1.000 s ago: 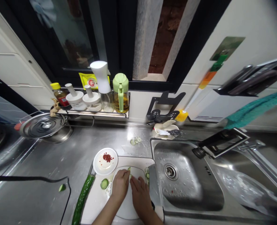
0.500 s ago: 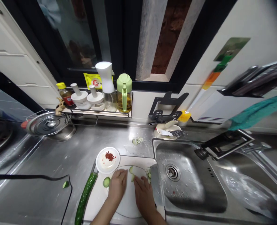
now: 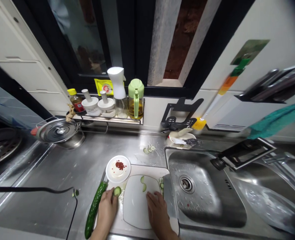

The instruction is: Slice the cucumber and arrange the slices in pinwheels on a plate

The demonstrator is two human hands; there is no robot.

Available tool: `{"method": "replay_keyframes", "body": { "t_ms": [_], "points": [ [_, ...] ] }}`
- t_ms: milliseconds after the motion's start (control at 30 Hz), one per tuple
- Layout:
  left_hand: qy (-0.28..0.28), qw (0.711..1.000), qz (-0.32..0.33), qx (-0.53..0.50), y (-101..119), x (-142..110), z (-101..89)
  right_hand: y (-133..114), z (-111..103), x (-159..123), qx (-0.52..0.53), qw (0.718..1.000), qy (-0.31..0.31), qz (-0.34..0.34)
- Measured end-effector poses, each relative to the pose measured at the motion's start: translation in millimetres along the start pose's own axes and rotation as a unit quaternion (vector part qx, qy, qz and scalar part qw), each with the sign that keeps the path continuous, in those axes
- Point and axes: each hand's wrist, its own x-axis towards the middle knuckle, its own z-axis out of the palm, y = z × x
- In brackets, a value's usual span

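My left hand (image 3: 107,208) is at the left side of the cutting board (image 3: 149,169), fingers curled against the left edge of a short cucumber piece (image 3: 117,191). My right hand (image 3: 158,210) lies over the right part of a white plate (image 3: 134,206), fingers stretched out and holding nothing. Two thin cucumber slices (image 3: 143,184) form an S-shaped curve near the plate's far edge. More sliced cucumber (image 3: 161,181) sits beside a broad knife blade (image 3: 169,195) to the right. A long whole cucumber (image 3: 95,208) lies along the board's left side.
A small white dish (image 3: 117,170) of red bits stands at the board's far left corner. Thin slices (image 3: 149,148) lie on the counter behind. The sink (image 3: 194,186) borders the right; a lidded pot (image 3: 61,133) and a black cable (image 3: 32,190) are left.
My left hand has moved left, from the plate to the cucumber piece. My right hand has drawn back slightly from the curved slices. The view has shifted a little.
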Motion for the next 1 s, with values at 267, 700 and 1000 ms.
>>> {"method": "replay_keyframes", "body": {
  "t_ms": [267,700,1000],
  "points": [
    [-0.027,0.999,-0.002,-0.022,5,5,-6.5,-4,-2,-4,0.008,1.000,0.002,0.006],
    [-0.028,0.995,-0.021,-0.093,14,8,-21.0,-15,-11,0,0.081,0.997,0.014,0.004],
    [-0.202,0.935,-0.027,-0.289,57,6,-20.1,-42,-38,39,0.336,0.939,0.003,0.073]
  ]
}}
